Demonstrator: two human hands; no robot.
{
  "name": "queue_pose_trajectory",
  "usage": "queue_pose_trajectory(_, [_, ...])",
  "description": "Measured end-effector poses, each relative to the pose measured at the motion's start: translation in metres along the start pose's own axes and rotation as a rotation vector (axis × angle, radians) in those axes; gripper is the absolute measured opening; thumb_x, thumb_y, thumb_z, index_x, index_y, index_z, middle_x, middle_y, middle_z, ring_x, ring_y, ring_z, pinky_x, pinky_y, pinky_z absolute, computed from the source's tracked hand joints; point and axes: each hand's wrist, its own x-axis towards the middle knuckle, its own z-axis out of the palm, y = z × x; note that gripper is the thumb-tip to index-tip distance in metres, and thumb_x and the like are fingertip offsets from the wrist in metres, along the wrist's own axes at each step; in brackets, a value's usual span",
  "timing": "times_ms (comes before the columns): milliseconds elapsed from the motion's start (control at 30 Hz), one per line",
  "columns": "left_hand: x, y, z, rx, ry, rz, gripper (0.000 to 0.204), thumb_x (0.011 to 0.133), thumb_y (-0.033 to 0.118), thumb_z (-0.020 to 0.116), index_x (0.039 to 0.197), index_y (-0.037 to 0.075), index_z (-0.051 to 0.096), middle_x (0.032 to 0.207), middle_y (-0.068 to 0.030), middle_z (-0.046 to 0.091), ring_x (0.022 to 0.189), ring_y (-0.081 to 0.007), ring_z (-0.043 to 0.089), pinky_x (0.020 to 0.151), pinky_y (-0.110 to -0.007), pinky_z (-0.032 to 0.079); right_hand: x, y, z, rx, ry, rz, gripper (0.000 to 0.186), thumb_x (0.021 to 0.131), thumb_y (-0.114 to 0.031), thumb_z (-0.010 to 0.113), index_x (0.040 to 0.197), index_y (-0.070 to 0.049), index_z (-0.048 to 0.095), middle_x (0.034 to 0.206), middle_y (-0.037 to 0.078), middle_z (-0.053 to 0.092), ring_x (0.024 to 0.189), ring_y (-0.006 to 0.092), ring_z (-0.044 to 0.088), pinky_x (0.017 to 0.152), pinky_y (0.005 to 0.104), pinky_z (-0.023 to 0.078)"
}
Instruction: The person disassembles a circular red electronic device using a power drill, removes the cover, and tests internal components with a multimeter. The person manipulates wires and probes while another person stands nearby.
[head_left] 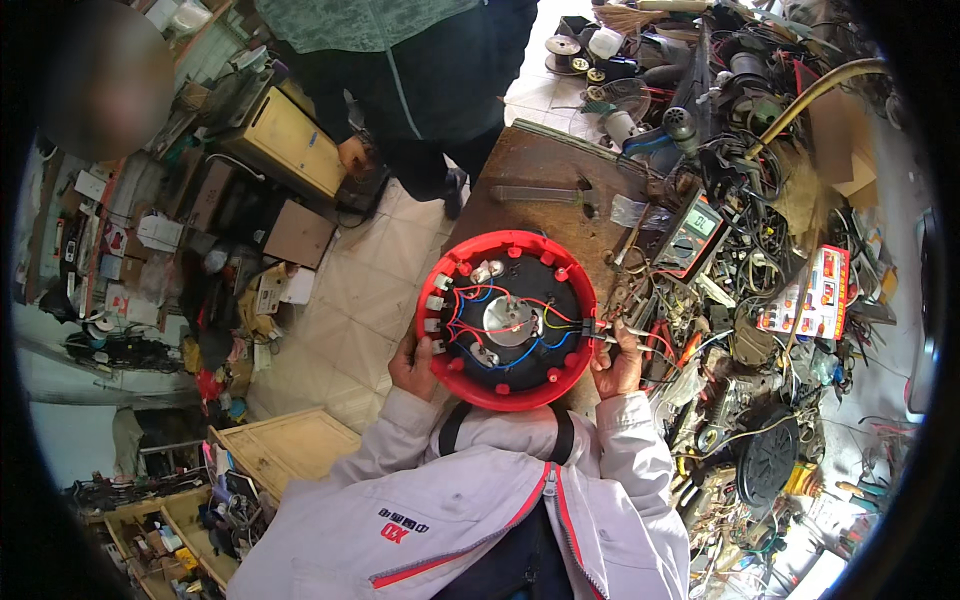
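Note:
A round red appliance housing (440,375) faces up in front of me, its black inside showing. A silver metal disc (508,322) sits at its middle, with red, blue and yellow wires running around it. White connectors (434,325) line the left side of its inside. My left hand (412,368) is closed on the left rim. At the right rim my right hand (618,362) is closed, beside a pale cord (607,337) and thin red wires; its exact grip is partly hidden.
Beneath the housing's far side lies a brown wooden bench (520,165). A multimeter (692,235) stands among heaped tools, wires and parts at right, near a red-and-white box (815,295). Another person in dark clothes (400,75) stands beyond, near a yellow cabinet (290,140). A wooden drawer (285,450) is at lower left.

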Motion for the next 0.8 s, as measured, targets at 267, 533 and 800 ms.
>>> queue_pose_trajectory(267, [0.001,-0.052,-0.029,-0.010,-0.007,-0.032,0.044,0.097,0.030,0.058,0.126,-0.003,0.056,0.118,-0.0133,0.064,0.105,-0.0212,0.060,0.092,-0.035,0.048,-0.002,-0.005,0.008,-0.063,0.042,0.020,0.019,0.093,-0.020,0.062,0.081,-0.006,0.059,0.060,0.005,0.056,0.040,0.0125,0.044,0.039,0.0261,0.035])
queue_pose_trajectory(533, [0.008,-0.042,-0.027,-0.125,-0.118,-0.073,0.036,0.099,0.028,0.055,0.117,-0.003,0.059,0.109,-0.0098,0.065,0.095,-0.0174,0.061,0.086,-0.032,0.049,0.001,-0.002,0.004,0.034,-0.050,-0.018,0.019,0.093,-0.018,0.061,0.084,-0.001,0.058,0.061,0.007,0.055,0.039,0.0129,0.042,0.038,0.0257,0.033])
queue_pose_trajectory(800, [0.001,-0.025,-0.017,-0.098,-0.076,-0.052,0.038,0.099,0.030,0.054,0.118,-0.002,0.059,0.108,-0.0094,0.065,0.093,-0.0171,0.061,0.082,-0.031,0.050,0.000,0.000,0.005,0.091,0.002,-0.005,0.016,0.093,-0.015,0.062,0.085,-0.003,0.057,0.064,0.008,0.057,0.038,0.0130,0.043,0.037,0.0258,0.033])
